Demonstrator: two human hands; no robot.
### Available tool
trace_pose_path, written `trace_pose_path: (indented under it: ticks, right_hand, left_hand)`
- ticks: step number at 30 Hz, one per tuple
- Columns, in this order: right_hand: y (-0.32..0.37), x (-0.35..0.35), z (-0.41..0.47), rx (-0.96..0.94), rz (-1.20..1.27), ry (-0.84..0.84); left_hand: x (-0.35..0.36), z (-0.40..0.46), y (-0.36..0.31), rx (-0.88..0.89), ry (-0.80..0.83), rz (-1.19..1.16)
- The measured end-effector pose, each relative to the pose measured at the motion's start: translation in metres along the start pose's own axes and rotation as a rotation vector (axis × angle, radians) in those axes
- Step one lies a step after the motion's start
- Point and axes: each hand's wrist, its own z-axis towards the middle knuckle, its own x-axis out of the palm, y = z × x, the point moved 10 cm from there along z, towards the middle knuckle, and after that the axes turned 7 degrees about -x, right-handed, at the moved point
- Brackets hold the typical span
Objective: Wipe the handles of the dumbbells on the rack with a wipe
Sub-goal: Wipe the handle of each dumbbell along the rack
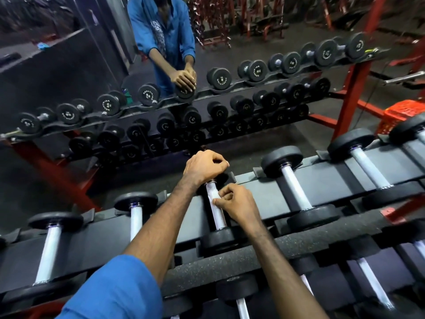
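The top shelf of the black rack (253, 183) carries a row of dumbbells with pale knurled handles. My left hand (204, 165) curls over the far head of the middle dumbbell (219, 221) and hides most of that head. My right hand (238, 202) pinches a thin white wipe (212, 198) against the upper half of this handle, fingers curled onto the bar. The wipe is hard to tell apart from the bright metal. The lower part of the handle and the near head (220, 238) show bare below my right hand.
Neighbouring dumbbells lie to the left (136, 217) (49, 252) and to the right (295, 187) (368, 166). A speckled padded rail (253, 256) runs along the front, with a lower tier of dumbbells (242, 307) beneath. A mirror (69, 65) behind reflects the rack. A red crate (400, 113) stands far right.
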Motion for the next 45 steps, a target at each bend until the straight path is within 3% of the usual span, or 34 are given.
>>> trace_pose_path:
  ticks: [4,7,12,16,21,27,33,45]
  right_hand:
    - [-0.015,0.002,-0.016,0.035,-0.028,0.094]
    - [-0.001,-0.005,-0.005,-0.002,-0.013,0.075]
    - [-0.004,-0.001,-0.009,0.011,-0.024,0.060]
    - [-0.022,0.003,-0.018,0.031,-0.009,0.088]
    - [0.002,-0.002,0.002,-0.027,0.013,-0.020]
    - [-0.025,0.005,-0.016,0.023,0.021,0.067]
    - [-0.008,0.003,0.005,-0.017,0.119,-0.013]
    - [-0.039,0.031,0.003,0.191,0.485,0.185]
  left_hand:
    - [0.002,-0.002,0.003,0.069,0.127,-0.082]
    - [-0.001,-0.007,0.005,0.111,0.180,-0.093]
    - [-0.005,-0.012,0.023,0.062,-0.060,-0.229]
    - [-0.006,-0.012,0.027,0.053,-0.145,-0.298]
    - [-0.006,-0.015,0.026,0.044,-0.129,-0.310]
    - [-0.006,-0.012,0.029,0.036,-0.137,-0.324]
    - [-0.005,-0.015,0.030,0.017,-0.129,-0.350]
    - [-0.004,-0.011,0.032,0.020,-0.132,-0.338]
